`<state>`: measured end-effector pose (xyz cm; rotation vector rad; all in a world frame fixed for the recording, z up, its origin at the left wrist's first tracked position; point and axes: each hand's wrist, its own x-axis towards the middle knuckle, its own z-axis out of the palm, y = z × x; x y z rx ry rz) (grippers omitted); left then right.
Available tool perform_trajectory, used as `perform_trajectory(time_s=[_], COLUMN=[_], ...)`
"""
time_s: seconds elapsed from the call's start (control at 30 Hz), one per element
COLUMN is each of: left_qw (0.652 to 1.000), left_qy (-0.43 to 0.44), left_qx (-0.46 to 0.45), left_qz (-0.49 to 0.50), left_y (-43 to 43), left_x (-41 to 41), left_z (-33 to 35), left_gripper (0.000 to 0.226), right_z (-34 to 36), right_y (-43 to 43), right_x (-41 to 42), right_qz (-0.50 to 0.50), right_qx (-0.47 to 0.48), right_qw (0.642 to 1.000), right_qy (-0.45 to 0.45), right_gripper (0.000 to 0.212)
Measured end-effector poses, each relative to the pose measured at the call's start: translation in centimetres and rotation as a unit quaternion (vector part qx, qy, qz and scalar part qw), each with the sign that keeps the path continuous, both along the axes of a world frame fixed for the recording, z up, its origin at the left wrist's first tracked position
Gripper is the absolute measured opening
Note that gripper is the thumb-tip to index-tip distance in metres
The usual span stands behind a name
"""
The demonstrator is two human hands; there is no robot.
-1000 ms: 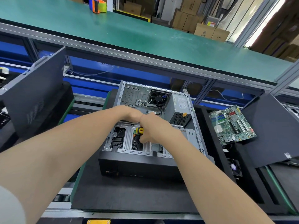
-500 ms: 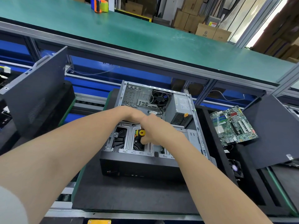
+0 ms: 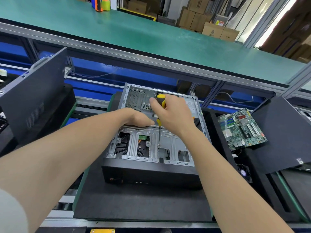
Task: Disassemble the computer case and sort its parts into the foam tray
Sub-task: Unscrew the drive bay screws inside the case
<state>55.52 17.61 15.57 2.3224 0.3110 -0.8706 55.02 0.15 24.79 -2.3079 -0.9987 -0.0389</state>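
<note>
- The right hand (image 3: 173,115) is closed round the screwdriver (image 3: 160,101) handle, with the wrist raised above the case (image 3: 151,172). The shaft stands near upright, its tip on a screw (image 3: 159,145) in the case's cage (image 3: 134,143).
- The left hand (image 3: 139,119) rests on the case's cross-bar just beside the shaft, fingers stretched out, gripping nothing we can see.
- The case lies on its side, open face up, under both hands.
- Done, in our judgement: the board (image 3: 242,128) lies in the tray (image 3: 262,190) right of the case, and one panel (image 3: 33,98) leans to its left.
- Outstanding, as we judge it: the cage screws, the cage and the remaining internals.
</note>
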Motion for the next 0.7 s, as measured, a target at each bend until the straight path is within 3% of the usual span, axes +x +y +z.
perform_trajectory(time_s=[0.17, 0.27, 0.33, 0.4, 0.53, 0.7], left_qw=[0.997, 0.997, 0.989, 0.972, 0.962, 0.957], left_qy=[-0.029, -0.012, 0.037, 0.097, 0.209, 0.248], left_qx=[0.049, 0.033, 0.034, 0.037, -0.006, -0.032], left_qz=[-0.060, -0.071, -0.138, -0.213, -0.174, -0.144], left_y=[-0.5, -0.4, 0.1, 0.6, 1.1, 1.5], left_x=[0.2, 0.2, 0.5, 1.0, 2.2, 2.9], left_z=[0.1, 0.5, 1.4, 2.0, 1.0, -0.5], left_gripper=[0.077, 0.101, 0.114, 0.108, 0.078, 0.098], right_z=[0.1, -0.4, -0.6, -0.7, -0.7, -0.9], right_y=[-0.1, -0.1, -0.2, -0.2, -0.2, -0.3], right_x=[-0.1, -0.1, -0.1, 0.0, 0.4, 0.7], right_qz=[0.007, -0.005, -0.014, -0.017, -0.015, -0.022], right_qx=[0.091, 0.115, 0.127, 0.140, 0.125, 0.130], right_qw=[0.996, 0.993, 0.991, 0.988, 0.989, 0.989], right_qy=[0.018, 0.032, 0.043, 0.069, 0.075, 0.072], right_gripper=[0.047, 0.044, 0.044, 0.042, 0.044, 0.045])
